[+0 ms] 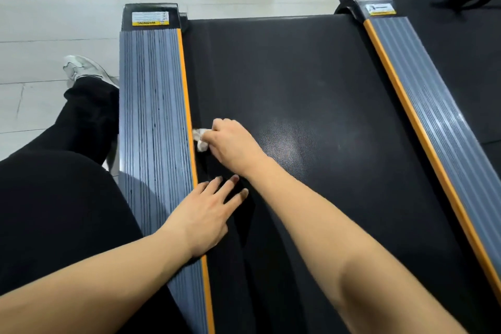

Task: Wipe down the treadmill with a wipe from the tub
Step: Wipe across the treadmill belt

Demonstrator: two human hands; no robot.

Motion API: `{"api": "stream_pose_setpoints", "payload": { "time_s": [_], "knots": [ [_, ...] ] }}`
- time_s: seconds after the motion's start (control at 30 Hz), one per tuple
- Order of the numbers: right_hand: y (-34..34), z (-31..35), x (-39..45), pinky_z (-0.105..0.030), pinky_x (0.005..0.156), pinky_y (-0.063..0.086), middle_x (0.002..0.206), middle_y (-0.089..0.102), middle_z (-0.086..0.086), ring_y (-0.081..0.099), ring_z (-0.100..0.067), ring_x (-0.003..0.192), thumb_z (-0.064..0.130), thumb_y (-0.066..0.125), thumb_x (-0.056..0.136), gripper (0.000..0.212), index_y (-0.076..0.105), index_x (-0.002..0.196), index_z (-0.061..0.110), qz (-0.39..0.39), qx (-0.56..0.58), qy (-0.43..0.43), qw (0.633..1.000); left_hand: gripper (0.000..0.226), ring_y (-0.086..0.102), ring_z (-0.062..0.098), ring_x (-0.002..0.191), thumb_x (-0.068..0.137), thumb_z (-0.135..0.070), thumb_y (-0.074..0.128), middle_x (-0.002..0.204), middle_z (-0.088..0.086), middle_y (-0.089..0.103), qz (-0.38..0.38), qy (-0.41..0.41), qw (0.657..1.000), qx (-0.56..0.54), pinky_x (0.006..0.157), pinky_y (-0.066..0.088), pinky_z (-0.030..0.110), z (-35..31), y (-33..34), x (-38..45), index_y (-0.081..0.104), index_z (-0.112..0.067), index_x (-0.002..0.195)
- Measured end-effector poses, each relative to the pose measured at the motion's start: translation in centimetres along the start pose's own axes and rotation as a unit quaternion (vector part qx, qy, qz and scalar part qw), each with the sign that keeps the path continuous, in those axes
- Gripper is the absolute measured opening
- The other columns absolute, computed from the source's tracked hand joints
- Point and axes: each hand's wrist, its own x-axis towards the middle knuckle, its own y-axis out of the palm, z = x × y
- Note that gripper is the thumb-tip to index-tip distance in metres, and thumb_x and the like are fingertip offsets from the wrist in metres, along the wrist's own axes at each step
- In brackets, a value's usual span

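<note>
The right hand (pixel 230 141) has its fingers curled around a crumpled white wipe (pixel 200 139), bunching it into a wad so that the pressure lands on a small patch. It presses the wad onto the black textured running belt (pixel 311 106) of the treadmill, right at the belt's left edge, where it meets the orange trim strip (pixel 186 95) — probably to work the seam where dirt collects.

The left hand (pixel 208 214) lies flat nearer the person, fingers straight and spread, holding nothing. Its palm straddles the same orange strip, with the fingertips on the belt and the heel towards the grey ribbed side rail (pixel 151 116); it looks like a brace, taking the person's weight as they lean over the deck.

A paler, shiny patch shows in the middle of the belt, to the right of the wiping hand — possibly damp from the wipe, though this cannot be confirmed. The matching grey rail (pixel 423 95) runs along the belt's right edge. The tub of wipes is not in view. Left of the treadmill, a black-trousered leg (pixel 84 122) and a white trainer (pixel 81 68) rest on the pale tiled floor (pixel 48 35).
</note>
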Motion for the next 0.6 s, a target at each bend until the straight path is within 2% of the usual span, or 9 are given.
{"api": "stream_pose_setpoints", "payload": {
  "time_s": [0.07, 0.1, 0.17, 0.23, 0.3, 0.37, 0.47, 0.5, 0.6],
  "knots": [
    [-0.3, -2.1, 0.0, -0.035, 0.058, 0.043, 0.074, 0.059, -0.008, 0.059, -0.03, 0.062, 0.011, 0.057, 0.079, 0.017, 0.073, 0.082, 0.016, -0.019, -0.073, -0.074, 0.994, 0.08, 0.057, 0.04, 0.128, 0.075, -0.04, 0.073, 0.15, 0.022, 0.049, -0.009, 0.0, 1.0, -0.005, 0.101, 0.051, 0.046, -0.2, 0.1, 0.1, 0.051, -0.019, 0.149],
    [-0.6, -4.2, -0.3, -0.035, 0.055, 0.043, 0.071, 0.058, -0.007, 0.058, -0.029, 0.059, 0.015, 0.051, 0.078, 0.023, 0.073, 0.08, 0.018, -0.041, -0.099, -0.058, 0.993, 0.079, 0.05, 0.041, 0.135, 0.082, -0.039, 0.066, 0.156, 0.025, 0.04, -0.028, -0.007, 1.0, -0.007, 0.108, 0.046, 0.047, -0.2, 0.4, 0.2, 0.041, -0.018, 0.155],
    [-1.9, -9.1, -1.4, -0.033, 0.051, 0.041, 0.067, 0.056, -0.007, 0.058, -0.029, 0.055, 0.016, 0.05, 0.076, 0.028, 0.076, 0.082, 0.024, -0.109, -0.166, 0.076, 0.977, 0.08, 0.045, 0.04, 0.139, 0.089, -0.038, 0.058, 0.16, 0.028, 0.03, -0.038, -0.037, 0.998, -0.029, 0.112, 0.043, 0.047, -0.1, 0.5, 0.3, 0.03, -0.014, 0.159],
    [-2.9, -11.9, -3.0, -0.034, 0.055, 0.037, 0.069, 0.057, -0.011, 0.058, -0.034, 0.057, 0.007, 0.06, 0.076, 0.019, 0.074, 0.083, 0.018, -0.151, -0.173, 0.255, 0.939, 0.079, 0.037, 0.041, 0.144, 0.095, -0.039, 0.048, 0.163, 0.03, 0.019, -0.046, -0.037, 0.998, -0.021, 0.117, 0.035, 0.048, -0.3, 0.5, 0.4, 0.015, -0.013, 0.162],
    [-2.1, -10.5, -2.3, -0.036, 0.056, 0.041, 0.071, 0.058, -0.014, 0.058, -0.036, 0.059, 0.002, 0.062, 0.073, 0.017, 0.071, 0.082, 0.013, -0.158, -0.16, 0.307, 0.925, 0.076, 0.019, 0.042, 0.151, 0.102, -0.039, 0.036, 0.166, 0.03, 0.0, -0.023, -0.033, 0.999, -0.011, 0.122, 0.023, 0.048, -0.6, 0.5, 0.6, -0.003, -0.015, 0.162],
    [-0.7, -6.2, -0.2, -0.036, 0.053, 0.047, 0.068, 0.058, -0.014, 0.057, -0.035, 0.056, 0.002, 0.062, 0.068, 0.017, 0.069, 0.078, 0.014, -0.148, -0.101, 0.235, 0.955, 0.073, 0.022, 0.043, 0.149, 0.1, -0.038, 0.033, 0.165, 0.031, 0.004, -0.023, -0.042, 0.999, -0.02, 0.119, 0.027, 0.049, -0.8, 0.3, 0.9, 0.003, -0.014, 0.163],
    [1.5, -1.5, 1.1, -0.042, 0.06, 0.051, 0.08, 0.058, -0.013, 0.055, -0.034, 0.067, 0.003, 0.069, 0.075, 0.012, 0.071, 0.082, 0.012, -0.088, -0.008, 0.11, 0.99, 0.072, 0.055, 0.044, 0.128, 0.084, -0.036, 0.035, 0.148, 0.033, 0.045, -0.029, -0.035, 0.999, -0.014, 0.099, 0.051, 0.049, 0.0, 0.4, 0.9, 0.046, -0.012, 0.151],
    [1.4, -1.7, 1.1, -0.042, 0.062, 0.05, 0.082, 0.059, -0.012, 0.055, -0.034, 0.068, 0.005, 0.069, 0.078, 0.013, 0.074, 0.087, 0.013, -0.069, 0.012, 0.094, 0.993, 0.074, 0.058, 0.043, 0.125, 0.08, -0.037, 0.034, 0.145, 0.032, 0.049, -0.034, -0.025, 0.999, -0.013, 0.096, 0.054, 0.048, 0.2, 0.5, 0.8, 0.052, -0.013, 0.147],
    [-0.4, -5.8, 0.2, -0.037, 0.057, 0.045, 0.074, 0.058, -0.008, 0.057, -0.031, 0.06, 0.009, 0.07, 0.074, 0.011, 0.075, 0.079, 0.017, -0.081, -0.038, 0.053, 0.995, 0.073, 0.05, 0.04, 0.137, 0.082, -0.036, 0.038, 0.156, 0.029, 0.037, -0.026, -0.016, 1.0, -0.008, 0.103, 0.051, 0.049, 0.5, 0.4, 0.7, 0.047, -0.016, 0.152]
  ]
}}
